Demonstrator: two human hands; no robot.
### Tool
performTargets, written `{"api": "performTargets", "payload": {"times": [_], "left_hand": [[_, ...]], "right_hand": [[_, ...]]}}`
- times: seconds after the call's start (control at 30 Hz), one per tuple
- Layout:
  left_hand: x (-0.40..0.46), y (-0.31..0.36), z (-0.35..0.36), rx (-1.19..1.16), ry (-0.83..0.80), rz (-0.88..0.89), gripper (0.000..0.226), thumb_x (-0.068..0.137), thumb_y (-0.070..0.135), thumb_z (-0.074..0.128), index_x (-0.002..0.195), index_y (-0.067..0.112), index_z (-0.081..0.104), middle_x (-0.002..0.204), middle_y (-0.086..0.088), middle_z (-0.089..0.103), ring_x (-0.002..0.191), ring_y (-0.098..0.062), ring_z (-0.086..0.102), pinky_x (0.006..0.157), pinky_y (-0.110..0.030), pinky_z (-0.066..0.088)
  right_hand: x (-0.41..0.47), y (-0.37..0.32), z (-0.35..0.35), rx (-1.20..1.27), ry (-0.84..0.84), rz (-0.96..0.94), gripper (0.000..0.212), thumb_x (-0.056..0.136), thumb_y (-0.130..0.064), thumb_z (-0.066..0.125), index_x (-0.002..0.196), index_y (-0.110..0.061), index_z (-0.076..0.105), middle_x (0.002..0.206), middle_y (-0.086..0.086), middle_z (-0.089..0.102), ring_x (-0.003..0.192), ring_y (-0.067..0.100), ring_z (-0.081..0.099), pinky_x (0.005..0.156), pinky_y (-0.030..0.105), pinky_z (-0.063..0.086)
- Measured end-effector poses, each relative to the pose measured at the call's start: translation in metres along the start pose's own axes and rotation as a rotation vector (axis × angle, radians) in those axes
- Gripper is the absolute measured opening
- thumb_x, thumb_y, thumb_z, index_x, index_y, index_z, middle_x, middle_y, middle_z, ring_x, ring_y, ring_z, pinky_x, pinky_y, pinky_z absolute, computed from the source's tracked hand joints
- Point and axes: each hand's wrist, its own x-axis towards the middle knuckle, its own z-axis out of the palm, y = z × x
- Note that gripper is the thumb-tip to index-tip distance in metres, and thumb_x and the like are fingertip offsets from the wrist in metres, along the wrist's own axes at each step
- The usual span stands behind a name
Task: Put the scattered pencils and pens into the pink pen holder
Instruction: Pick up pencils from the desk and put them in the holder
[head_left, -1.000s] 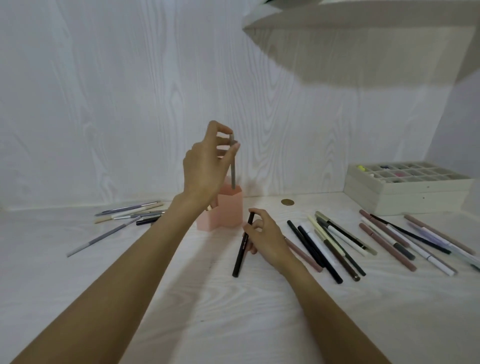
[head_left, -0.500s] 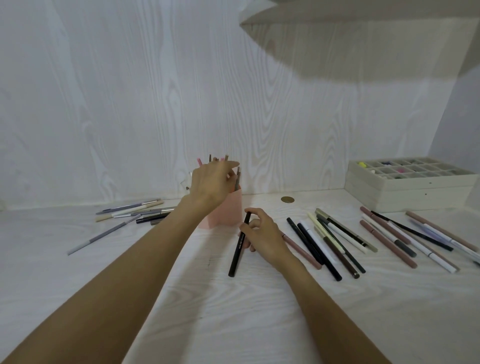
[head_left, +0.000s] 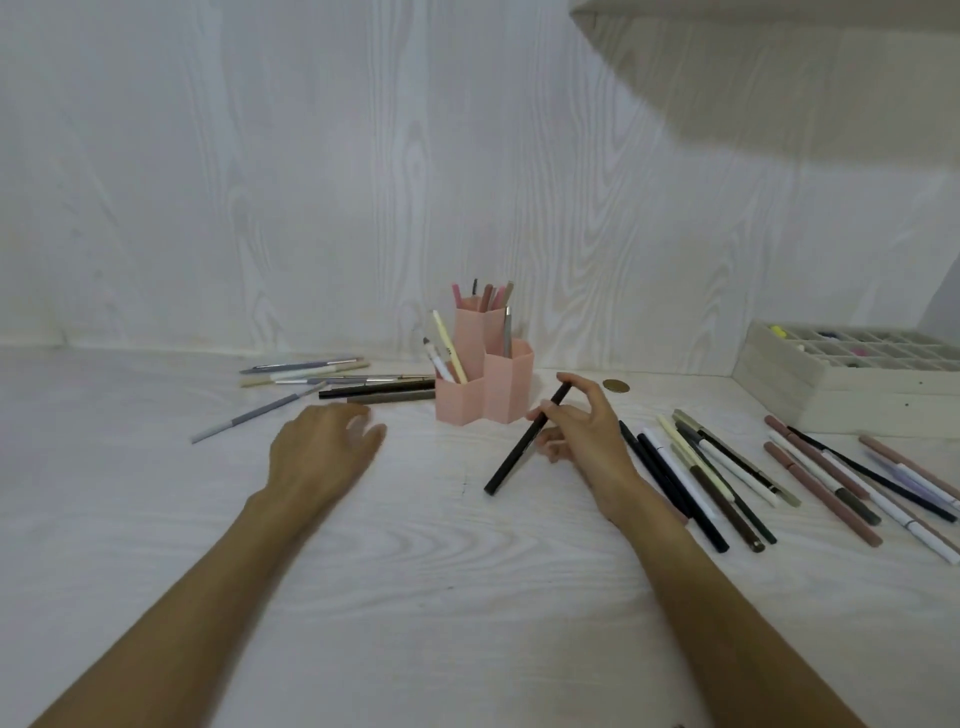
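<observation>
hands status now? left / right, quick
Left hand: open, blurred, nothing in it, over the table left of the pink pen holder.
Right hand: grip closed on the black pen, tilted, lower end near the table.

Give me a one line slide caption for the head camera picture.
Right hand grips a black pen beside the pink pen holder; left hand hovers open near pens scattered on the table.

This looked like a home desk or vanity nook. A pale wood-grain tabletop (head_left: 467, 597) met a matching wall panel (head_left: 311, 182), with a shelf (head_left: 779, 52) overhead. A white compartmented organiser box (head_left: 810, 384) sat at the right, and pens and pencils (head_left: 727, 478) lay scattered about.
</observation>
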Motion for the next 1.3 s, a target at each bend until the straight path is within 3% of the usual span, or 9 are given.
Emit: {"api": "performTargets", "payload": {"times": [0.23,0.33,0.47,0.57,0.7,0.83,1.03,1.2,1.3], "left_hand": [[0.01,-0.022,-0.009,0.022,0.091,-0.041,0.023,0.083,0.028,0.055,0.097,0.017,0.07,0.112,-0.004,0.067,0.111,-0.03,0.053,0.084,-0.036,0.04],[0.014,-0.044,-0.015,0.045,0.2,-0.19,0.038,0.086,0.017,0.054,0.123,0.008,0.058,0.138,-0.012,0.049,0.132,-0.03,0.036,0.105,-0.041,0.027],[0.015,-0.055,-0.011,0.078,0.043,-0.302,0.041,0.095,0.02,0.039,0.134,0.007,0.046,0.141,-0.013,0.045,0.136,-0.029,0.032,0.114,-0.042,0.017],[0.017,-0.054,-0.009,0.089,0.05,-0.305,0.035,0.095,0.021,0.039,0.121,0.007,0.058,0.126,-0.013,0.057,0.123,-0.031,0.044,0.106,-0.041,0.027],[0.019,-0.051,-0.009,0.072,0.096,-0.273,0.031,0.092,0.022,0.045,0.116,0.015,0.064,0.115,-0.01,0.062,0.114,-0.03,0.048,0.094,-0.038,0.031],[0.021,-0.05,-0.008,0.003,0.11,-0.274,0.028,0.09,0.02,0.049,0.112,0.019,0.066,0.108,-0.006,0.066,0.107,-0.029,0.053,0.089,-0.036,0.031],[0.023,-0.047,-0.008,-0.062,0.088,-0.255,0.022,0.09,0.023,0.052,0.098,0.019,0.072,0.096,-0.007,0.071,0.098,-0.03,0.06,0.084,-0.034,0.033],[0.023,-0.048,-0.01,-0.052,0.103,-0.287,0.021,0.088,0.026,0.055,0.077,0.015,0.07,0.075,-0.005,0.066,0.075,-0.028,0.058,0.073,-0.032,0.034],[0.021,-0.047,-0.013,-0.06,0.12,-0.312,0.02,0.087,0.029,0.058,0.08,0.016,0.072,0.078,-0.006,0.068,0.077,-0.029,0.061,0.072,-0.031,0.038]], "right_hand": [[-0.01,-0.035,0.009,0.034,0.326,-0.42,0.031,0.091,-0.014,0.059,0.115,-0.029,0.046,0.079,-0.004,0.075,0.063,0.008,0.065,0.057,0.018,0.052],[-0.008,-0.056,0.013,0.014,0.524,-0.593,0.031,0.091,-0.02,0.059,0.113,-0.032,0.042,0.083,-0.003,0.073,0.066,0.01,0.066,0.066,0.026,0.054],[0.02,-0.075,0.025,-0.21,0.582,-0.687,0.032,0.09,-0.026,0.06,0.117,-0.027,0.043,0.081,-0.004,0.071,0.076,0.014,0.069,0.081,0.023,0.051],[0.043,-0.079,0.032,-0.416,0.498,-0.675,0.038,0.088,-0.024,0.063,0.122,-0.02,0.048,0.085,0.004,0.071,0.078,0.014,0.069,0.074,0.001,0.041],[0.058,-0.072,0.039,-0.73,0.289,-0.618,0.047,0.082,-0.024,0.072,0.126,-0.019,0.057,0.097,0.008,0.073,0.083,0.015,0.069,0.085,0.027,0.052],[0.061,-0.06,0.044,-0.983,0.237,-0.647,0.04,0.088,-0.032,0.062,0.127,-0.023,0.059,0.101,0.003,0.073,0.087,0.018,0.068,0.075,0.031,0.051],[0.07,-0.056,0.04,-1.338,0.119,-0.481,0.048,0.101,-0.033,0.032,0.147,-0.02,0.028,0.139,0.01,0.042,0.126,0.029,0.038,0.096,0.042,0.037],[0.072,-0.065,0.022,-1.185,-0.085,-0.29,0.059,0.101,-0.041,0.026,0.151,-0.023,0.0,0.157,0.005,0.013,0.142,0.027,0.017,0.113,0.043,0.018],[0.068,-0.082,0.006,-1.126,-0.08,-0.224,0.055,0.1,-0.04,0.033,0.149,-0.021,0.02,0.153,0.008,0.028,0.14,0.028,0.027,0.115,0.042,0.022]]}}
